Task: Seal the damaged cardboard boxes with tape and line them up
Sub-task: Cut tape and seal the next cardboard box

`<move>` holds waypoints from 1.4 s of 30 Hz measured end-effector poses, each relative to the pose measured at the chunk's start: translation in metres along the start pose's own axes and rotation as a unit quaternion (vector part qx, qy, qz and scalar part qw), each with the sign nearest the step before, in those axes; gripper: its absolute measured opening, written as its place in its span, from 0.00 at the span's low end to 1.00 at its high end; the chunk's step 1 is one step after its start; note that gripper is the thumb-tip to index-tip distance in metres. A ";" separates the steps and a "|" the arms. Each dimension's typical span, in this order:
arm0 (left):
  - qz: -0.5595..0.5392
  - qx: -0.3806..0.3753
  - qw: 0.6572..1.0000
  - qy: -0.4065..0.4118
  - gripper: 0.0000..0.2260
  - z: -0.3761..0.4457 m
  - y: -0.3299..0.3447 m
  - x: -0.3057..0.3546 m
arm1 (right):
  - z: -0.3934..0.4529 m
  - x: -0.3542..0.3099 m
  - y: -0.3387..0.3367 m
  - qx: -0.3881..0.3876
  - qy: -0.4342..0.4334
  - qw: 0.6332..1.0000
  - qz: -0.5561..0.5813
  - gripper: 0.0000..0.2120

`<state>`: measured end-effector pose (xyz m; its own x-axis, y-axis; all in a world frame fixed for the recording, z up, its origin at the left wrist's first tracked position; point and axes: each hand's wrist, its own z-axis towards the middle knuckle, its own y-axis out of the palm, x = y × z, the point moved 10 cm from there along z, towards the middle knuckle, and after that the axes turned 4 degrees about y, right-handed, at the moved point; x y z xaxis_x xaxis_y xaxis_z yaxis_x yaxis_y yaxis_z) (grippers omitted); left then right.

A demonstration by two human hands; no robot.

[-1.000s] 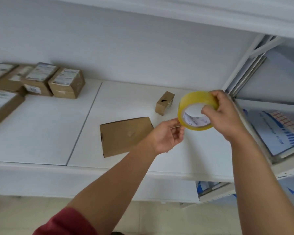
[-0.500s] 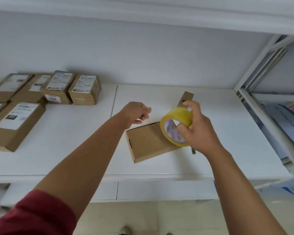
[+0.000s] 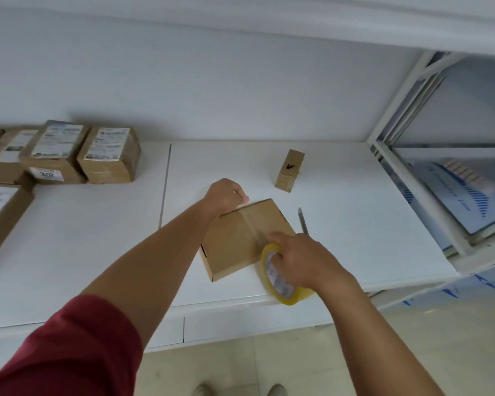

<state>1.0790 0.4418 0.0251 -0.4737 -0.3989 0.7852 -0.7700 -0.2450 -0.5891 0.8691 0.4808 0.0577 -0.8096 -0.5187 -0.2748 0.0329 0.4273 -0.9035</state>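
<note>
A flat brown cardboard box (image 3: 232, 247) lies on the white shelf (image 3: 97, 252) near its front edge. A strip of clear tape (image 3: 252, 221) runs across the box's top from its far edge toward the yellow tape roll (image 3: 280, 284). My right hand (image 3: 300, 261) grips the roll at the box's near right corner, forefinger stretched onto the tape. My left hand (image 3: 226, 195) pinches the tape's end at the far edge of the box.
A small upright cardboard box (image 3: 289, 170) stands behind. A pen-like tool (image 3: 303, 221) lies right of the flat box. Several labelled boxes (image 3: 69, 152) are grouped at the back left. A white metal rack (image 3: 412, 167) with printed cartons stands on the right.
The roll has moved from above the box down and toward me to the shelf's front edge, drawing tape across the box. My left hand went to the box's far edge.
</note>
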 end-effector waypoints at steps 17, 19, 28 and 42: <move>-0.011 0.180 0.984 0.002 0.12 -0.016 -0.013 -0.018 | 0.005 0.001 0.020 0.007 0.011 1.000 0.010 0.23; -0.013 0.229 0.971 0.071 0.08 -0.028 -0.020 -0.005 | 0.005 0.002 0.020 0.015 0.013 1.000 0.007 0.22; 0.303 -0.028 0.932 0.197 0.25 -0.056 0.050 0.002 | 0.004 0.005 0.023 0.043 0.028 0.999 0.002 0.19; 0.394 -0.183 0.897 0.080 0.63 -0.084 0.052 -0.052 | -0.012 0.019 0.015 0.092 0.054 0.989 0.098 0.21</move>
<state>1.0277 0.5239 -0.0307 -0.9652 -0.1816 0.1880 -0.2446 0.3744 -0.8944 0.8475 0.4862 0.0431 -0.8349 -0.3518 -0.4233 0.2943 0.3646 -0.8834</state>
